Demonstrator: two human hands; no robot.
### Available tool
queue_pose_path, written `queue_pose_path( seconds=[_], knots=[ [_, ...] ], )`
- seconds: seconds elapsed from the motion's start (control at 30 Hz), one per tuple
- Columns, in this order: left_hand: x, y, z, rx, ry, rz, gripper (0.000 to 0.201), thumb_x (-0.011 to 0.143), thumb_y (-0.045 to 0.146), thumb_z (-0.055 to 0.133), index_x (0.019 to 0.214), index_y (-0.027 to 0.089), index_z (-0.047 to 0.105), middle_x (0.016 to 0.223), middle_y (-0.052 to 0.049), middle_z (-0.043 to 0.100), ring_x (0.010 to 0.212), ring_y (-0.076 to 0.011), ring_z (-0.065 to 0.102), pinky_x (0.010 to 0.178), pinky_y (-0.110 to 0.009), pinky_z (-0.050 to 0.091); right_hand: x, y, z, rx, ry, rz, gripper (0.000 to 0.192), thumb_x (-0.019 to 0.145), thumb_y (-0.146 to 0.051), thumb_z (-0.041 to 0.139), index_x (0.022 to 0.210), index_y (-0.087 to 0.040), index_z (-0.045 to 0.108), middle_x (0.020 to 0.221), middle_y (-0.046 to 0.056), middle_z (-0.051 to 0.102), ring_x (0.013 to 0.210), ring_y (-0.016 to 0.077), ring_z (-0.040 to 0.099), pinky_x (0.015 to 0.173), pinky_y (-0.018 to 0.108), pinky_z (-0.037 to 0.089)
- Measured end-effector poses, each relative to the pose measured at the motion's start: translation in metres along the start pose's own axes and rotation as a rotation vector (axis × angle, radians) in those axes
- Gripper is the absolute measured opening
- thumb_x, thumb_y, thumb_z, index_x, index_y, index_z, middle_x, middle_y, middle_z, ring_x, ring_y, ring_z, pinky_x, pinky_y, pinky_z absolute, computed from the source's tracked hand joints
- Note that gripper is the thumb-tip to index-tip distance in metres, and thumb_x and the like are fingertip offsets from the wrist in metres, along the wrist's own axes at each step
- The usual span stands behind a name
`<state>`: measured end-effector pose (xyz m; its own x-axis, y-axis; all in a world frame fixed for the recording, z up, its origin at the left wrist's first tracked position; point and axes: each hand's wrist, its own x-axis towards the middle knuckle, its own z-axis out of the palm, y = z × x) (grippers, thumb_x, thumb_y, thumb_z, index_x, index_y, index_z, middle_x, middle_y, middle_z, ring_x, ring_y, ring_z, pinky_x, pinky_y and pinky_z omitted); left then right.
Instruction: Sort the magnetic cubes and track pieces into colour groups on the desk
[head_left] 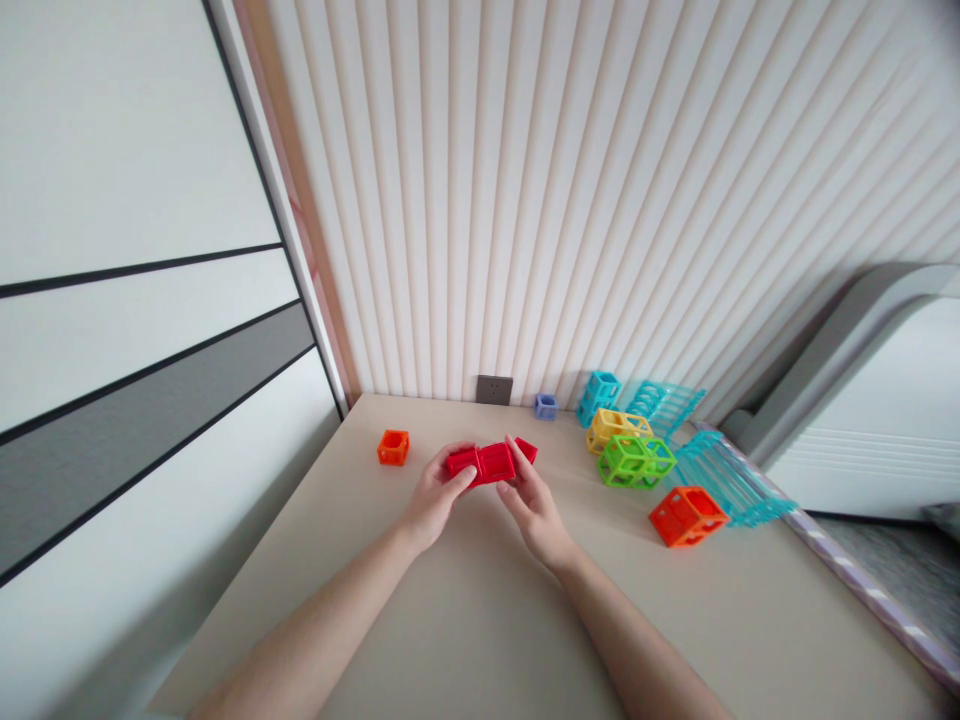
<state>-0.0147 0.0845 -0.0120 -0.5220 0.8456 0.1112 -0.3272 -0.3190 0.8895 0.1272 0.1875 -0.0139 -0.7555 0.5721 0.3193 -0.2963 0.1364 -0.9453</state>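
Note:
Above the table, both hands hold a red toy block piece (pixel 495 463) that looks like two open-sided cubes joined in a row. My left hand (pixel 437 495) grips its left end, with the thumb on the near face. At the right end, my right hand (pixel 534 515) closes around it with thumb and fingers. Another bit of red block (pixel 527 450) shows just behind my right fingers; whether it is joined to the held piece I cannot tell. Off to the left, an orange open cube (pixel 393 448) stands alone on the table.
Against the ribbed wall are a small purple-blue cube (pixel 546 406) and blue blocks (pixel 598 398). Yellow blocks (pixel 616 430), green blocks (pixel 636 461) and an orange-red block (pixel 688 516) sit at right. A clear blue ribbed basket (pixel 727 475) lies by the table's right edge.

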Motion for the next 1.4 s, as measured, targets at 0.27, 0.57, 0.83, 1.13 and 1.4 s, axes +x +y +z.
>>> queue_pose_path(
  seconds=[0.27,0.57,0.83,1.13,1.4],
  knots=[
    [-0.004,0.006,0.000,0.140,-0.052,0.060,0.054,0.080,0.030,0.078,0.129,0.022,0.056,0.126,-0.009,0.066,0.116,-0.0241,0.063,0.100,-0.036,0.051,0.000,0.003,0.005,0.127,0.051,-0.049,0.058,0.090,-0.033,0.069,0.143,-0.034,0.045,0.141,0.006,0.056,0.125,0.0227,0.057,0.106,0.040,0.046],
    [-0.005,0.013,-0.004,0.236,-0.091,0.044,0.059,0.074,0.034,0.082,0.126,0.020,0.057,0.124,-0.010,0.067,0.112,-0.0265,0.066,0.096,-0.037,0.054,-0.005,0.008,0.006,0.037,-0.034,-0.089,0.052,0.094,-0.032,0.064,0.142,-0.036,0.044,0.144,0.007,0.051,0.131,0.0242,0.051,0.110,0.045,0.043],
    [-0.006,0.018,-0.003,0.247,-0.136,0.048,0.060,0.071,0.031,0.085,0.123,0.019,0.058,0.123,-0.011,0.068,0.109,-0.0271,0.067,0.095,-0.038,0.054,-0.008,0.006,0.001,-0.195,-0.031,-0.213,0.051,0.097,-0.032,0.058,0.145,-0.034,0.041,0.159,0.008,0.034,0.146,0.0267,0.034,0.119,0.053,0.029],
    [-0.011,0.022,-0.003,0.249,-0.211,0.092,0.054,0.071,0.030,0.085,0.119,0.019,0.061,0.119,-0.012,0.071,0.106,-0.0266,0.068,0.091,-0.036,0.055,-0.013,0.003,0.005,-0.123,-0.034,-0.287,0.040,0.098,-0.027,0.057,0.135,-0.037,0.048,0.157,0.008,0.036,0.145,0.0271,0.036,0.116,0.054,0.033],
    [-0.013,0.025,-0.001,0.618,-0.190,0.303,0.051,0.077,0.032,0.081,0.122,0.022,0.061,0.119,-0.012,0.070,0.105,-0.0273,0.069,0.091,-0.037,0.055,-0.015,-0.013,0.010,-0.014,-0.067,-0.163,0.057,0.099,-0.033,0.055,0.150,-0.035,0.032,0.158,0.009,0.035,0.147,0.0259,0.032,0.118,0.049,0.031]
  ],
)
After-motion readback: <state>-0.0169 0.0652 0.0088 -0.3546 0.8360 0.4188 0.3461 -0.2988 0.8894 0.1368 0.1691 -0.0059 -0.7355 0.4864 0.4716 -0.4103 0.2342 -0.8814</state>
